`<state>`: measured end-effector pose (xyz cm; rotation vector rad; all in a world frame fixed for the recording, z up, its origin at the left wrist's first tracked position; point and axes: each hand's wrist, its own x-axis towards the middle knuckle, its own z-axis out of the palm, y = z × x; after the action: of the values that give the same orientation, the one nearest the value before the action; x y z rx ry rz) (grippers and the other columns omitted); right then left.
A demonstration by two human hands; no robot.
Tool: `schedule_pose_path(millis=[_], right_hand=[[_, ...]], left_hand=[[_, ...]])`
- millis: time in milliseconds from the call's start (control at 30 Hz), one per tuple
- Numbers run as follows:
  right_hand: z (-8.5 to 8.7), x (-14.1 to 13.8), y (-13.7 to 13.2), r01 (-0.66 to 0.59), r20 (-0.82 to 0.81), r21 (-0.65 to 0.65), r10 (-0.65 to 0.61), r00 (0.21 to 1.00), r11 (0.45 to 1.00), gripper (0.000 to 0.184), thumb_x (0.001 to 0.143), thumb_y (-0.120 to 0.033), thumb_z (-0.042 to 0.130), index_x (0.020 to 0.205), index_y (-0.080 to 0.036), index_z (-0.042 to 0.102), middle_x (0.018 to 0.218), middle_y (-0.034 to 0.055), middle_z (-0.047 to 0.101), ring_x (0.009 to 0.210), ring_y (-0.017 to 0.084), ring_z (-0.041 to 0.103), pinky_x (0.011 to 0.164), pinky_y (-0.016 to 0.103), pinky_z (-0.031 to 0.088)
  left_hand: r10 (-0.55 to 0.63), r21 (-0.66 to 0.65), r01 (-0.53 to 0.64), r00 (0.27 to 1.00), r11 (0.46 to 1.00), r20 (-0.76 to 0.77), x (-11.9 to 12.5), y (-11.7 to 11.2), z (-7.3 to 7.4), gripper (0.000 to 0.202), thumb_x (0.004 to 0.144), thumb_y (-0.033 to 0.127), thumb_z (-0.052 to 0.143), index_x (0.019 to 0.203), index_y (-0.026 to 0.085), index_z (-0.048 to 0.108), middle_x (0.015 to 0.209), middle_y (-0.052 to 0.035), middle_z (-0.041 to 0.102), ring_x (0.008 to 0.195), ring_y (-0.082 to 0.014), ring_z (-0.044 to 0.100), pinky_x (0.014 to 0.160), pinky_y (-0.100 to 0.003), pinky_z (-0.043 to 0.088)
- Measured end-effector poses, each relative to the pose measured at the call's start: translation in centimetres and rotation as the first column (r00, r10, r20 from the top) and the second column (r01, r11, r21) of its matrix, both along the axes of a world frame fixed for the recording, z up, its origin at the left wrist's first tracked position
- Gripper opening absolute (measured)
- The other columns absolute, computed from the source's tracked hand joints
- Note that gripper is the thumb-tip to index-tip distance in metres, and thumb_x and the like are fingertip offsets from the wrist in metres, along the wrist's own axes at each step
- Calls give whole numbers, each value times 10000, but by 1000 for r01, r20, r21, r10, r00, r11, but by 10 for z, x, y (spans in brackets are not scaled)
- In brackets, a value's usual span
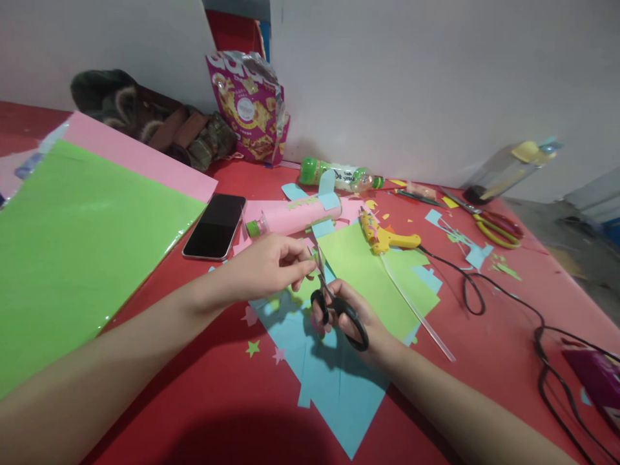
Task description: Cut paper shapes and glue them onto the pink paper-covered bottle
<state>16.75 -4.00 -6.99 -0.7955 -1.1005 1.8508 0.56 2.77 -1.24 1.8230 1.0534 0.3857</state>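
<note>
In my right hand (356,310) is a pair of black-handled scissors (356,325), its loops around my fingers and its blades pointing away from me. The fingers of my left hand (278,261) are pinched together right beside the blades; what they hold is too small to make out. Under both hands lie blue paper (351,400) and a light green sheet (392,284). Just beyond is a bottle wrapped in pink paper (290,216), lying on its side with blue paper pieces on it. A green star (252,349) and a pink star (279,355) lie nearby.
A yellow glue gun (385,237) with a clear stick and black cord (508,303) lies right. A phone (216,226) and large green sheet (87,239) are left. Behind are a snack bag (252,110), green-capped bottle (339,174), pliers (498,229) and an upright bottle (508,171).
</note>
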Motion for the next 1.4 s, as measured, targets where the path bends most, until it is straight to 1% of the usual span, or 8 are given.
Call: schedule_pose_path(millis=[167,267,400,533,867,1100,1233,1400], right_hand=[[-3,0,1,0,-3,18,0,1000,1000,374,644,-485,607,774,-220,377,662,-35,461,560,90,394,499,232,247],[-5,1,1,5,-18,23,-4,1000,1000,373,643,-486,608,771,-219,380,661,-37,463,557,89,395,497,229,250],[-5,0,0,32,-13,22,-32,999,999,364,648,-481,606,767,-220,382,674,-34,472,554,88,406,505,230,264],[-4,0,-1,62,-9,31,-62,998,998,356,652,-467,610,768,-221,379,670,-35,467,548,89,405,508,234,280],[-2,0,-1,50,-35,49,-48,998,998,370,654,-471,606,786,-210,379,694,-23,451,566,86,387,511,231,280],[-2,-1,-2,80,-21,73,-79,997,994,375,648,-484,603,780,-212,383,691,-19,447,572,94,371,508,232,278],[-3,-2,-3,75,-18,77,-74,997,994,365,656,-475,600,785,-217,376,695,-19,441,563,96,362,506,237,275],[-1,-1,-3,68,23,119,-71,997,991,374,658,-503,580,784,-218,373,696,-13,437,578,108,364,509,243,271]], left_hand=[[9,-41,-8,1000,999,17,2,-1,0,263,756,260,457,524,134,458,463,52,466,351,-21,333,345,-143,262],[22,-76,-18,999,997,47,4,-2,-2,247,761,274,454,559,135,480,478,46,483,385,-36,366,366,-149,273],[56,-59,-50,993,997,105,5,-4,-7,278,759,284,457,529,132,482,514,25,496,496,-69,450,468,-171,334],[92,-86,-78,982,993,167,9,-6,-11,305,767,278,440,496,137,445,516,23,474,525,-81,461,534,-200,352],[180,-235,-112,939,965,293,14,-12,-12,284,754,231,448,486,141,430,479,34,449,501,-77,434,538,-212,344],[251,-261,-152,879,953,405,19,-19,-15,302,760,194,453,464,135,439,464,43,457,498,-56,463,539,-178,357],[284,-307,-162,867,938,409,20,-22,-13,311,766,196,444,461,137,439,445,45,463,461,-51,476,498,-165,369],[279,-295,-166,874,941,398,21,-25,-10,315,767,186,439,456,137,435,442,43,460,453,-52,489,487,-160,384]])
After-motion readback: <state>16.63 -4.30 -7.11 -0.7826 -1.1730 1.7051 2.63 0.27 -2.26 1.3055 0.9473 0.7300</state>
